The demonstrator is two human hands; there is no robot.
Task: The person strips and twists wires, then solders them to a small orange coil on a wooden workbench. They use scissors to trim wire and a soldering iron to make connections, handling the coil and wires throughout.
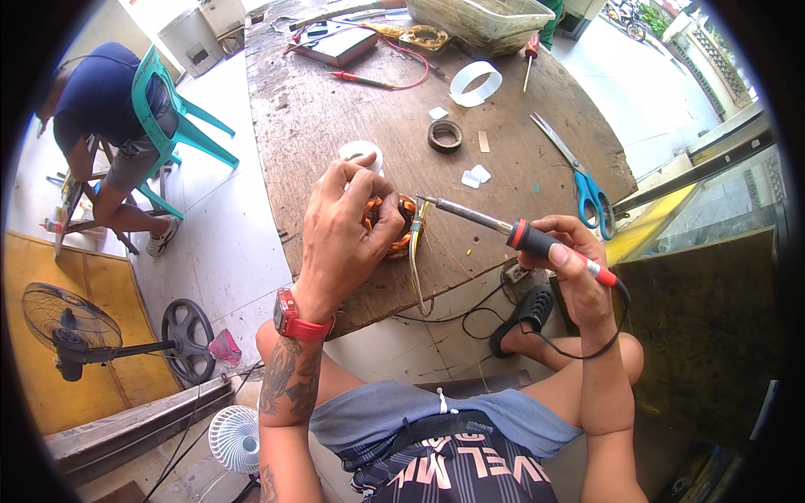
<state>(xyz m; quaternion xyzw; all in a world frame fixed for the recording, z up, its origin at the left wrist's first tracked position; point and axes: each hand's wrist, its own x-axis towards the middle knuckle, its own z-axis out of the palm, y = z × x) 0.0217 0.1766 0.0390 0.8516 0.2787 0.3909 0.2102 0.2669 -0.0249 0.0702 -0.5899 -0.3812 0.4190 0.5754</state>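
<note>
A ring-shaped copper motor winding (pixel 408 239) lies near the front edge of the wooden table, partly covered by my left hand (pixel 348 230). The fingers of that hand are curled closed on the ring; their tips are partly hidden. Pale and yellow lead wires (pixel 417 226) come off its right side and hang past the table edge. My right hand (pixel 574 264) grips a soldering iron (pixel 528 239) by its black and red handle. The iron's tip points left and is at or very near the top of the wires. A white tape roll (pixel 375 156) stands just beyond my left hand.
On the table are a dark tape roll (pixel 433 136), a white strip ring (pixel 475 98), blue-handled scissors (pixel 593 201), a screwdriver (pixel 531 52), a multimeter (pixel 335 44) and a plastic tub (pixel 478 25). The iron's cord (pixel 616 335) loops below. A person (pixel 105 109) bends over at left.
</note>
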